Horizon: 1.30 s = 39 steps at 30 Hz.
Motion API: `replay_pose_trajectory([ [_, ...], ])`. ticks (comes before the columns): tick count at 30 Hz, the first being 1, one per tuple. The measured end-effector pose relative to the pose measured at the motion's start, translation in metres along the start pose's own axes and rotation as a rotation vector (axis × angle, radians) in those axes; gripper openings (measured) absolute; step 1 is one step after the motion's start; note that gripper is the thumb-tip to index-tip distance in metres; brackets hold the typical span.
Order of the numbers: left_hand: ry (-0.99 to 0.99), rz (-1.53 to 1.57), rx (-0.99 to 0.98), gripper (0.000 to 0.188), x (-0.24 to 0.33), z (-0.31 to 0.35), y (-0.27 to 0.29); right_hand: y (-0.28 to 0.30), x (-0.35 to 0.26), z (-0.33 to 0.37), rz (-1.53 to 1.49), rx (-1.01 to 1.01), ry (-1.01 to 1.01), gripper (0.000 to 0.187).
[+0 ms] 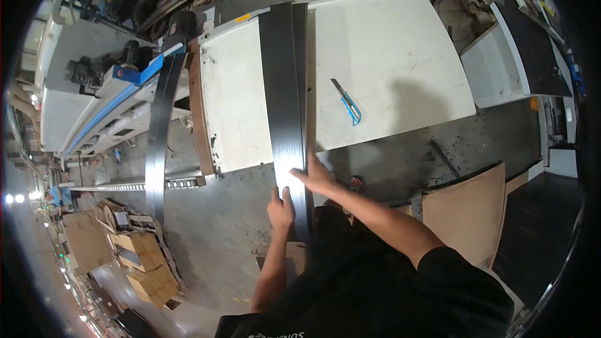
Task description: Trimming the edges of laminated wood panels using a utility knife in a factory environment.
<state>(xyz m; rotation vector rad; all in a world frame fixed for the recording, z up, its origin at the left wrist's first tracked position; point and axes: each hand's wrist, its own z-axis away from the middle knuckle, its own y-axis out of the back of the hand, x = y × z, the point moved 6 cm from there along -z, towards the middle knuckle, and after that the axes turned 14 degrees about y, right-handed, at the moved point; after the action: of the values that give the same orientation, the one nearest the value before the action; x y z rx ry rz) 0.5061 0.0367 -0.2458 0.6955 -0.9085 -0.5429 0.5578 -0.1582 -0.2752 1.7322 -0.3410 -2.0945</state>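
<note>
From my remote station I class these premises as a workshop or factory floor. I note a white-topped bench [382,44] bearing a utility knife [349,105], a blue-edged machine [107,113] off its left edge, dark scraps [444,159] on the grey floor [206,238] past its near edge, and cardboard boxes [153,283] beyond its near left corner.

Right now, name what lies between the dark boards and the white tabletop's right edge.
A blue utility knife lies there, seen in the head view.
</note>
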Motion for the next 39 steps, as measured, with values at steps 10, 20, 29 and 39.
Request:
replay_pose_trajectory([
  [10, 0.133, -0.136, -0.154, 0.073, 0.001, -0.008, -0.001, 0.113, 0.021, -0.166, -0.451, 0.196, -0.263, 0.111],
  [20, 0.021, 0.347, -0.206, 0.125, 0.206, -0.246, -0.040, 0.107, 0.038, -0.261, -1.022, 0.225, -0.225, 0.072],
  [29, -0.051, 0.301, -0.220, 0.079, 0.208, -0.246, -0.049, 0.080, -0.011, -0.249, -0.701, 0.315, -0.102, 0.068],
  [39, 0.135, 0.151, -0.248, 0.098, 0.061, -0.106, -0.013, -0.013, 0.038, -0.055, -0.885, 0.158, -0.296, 0.098],
])
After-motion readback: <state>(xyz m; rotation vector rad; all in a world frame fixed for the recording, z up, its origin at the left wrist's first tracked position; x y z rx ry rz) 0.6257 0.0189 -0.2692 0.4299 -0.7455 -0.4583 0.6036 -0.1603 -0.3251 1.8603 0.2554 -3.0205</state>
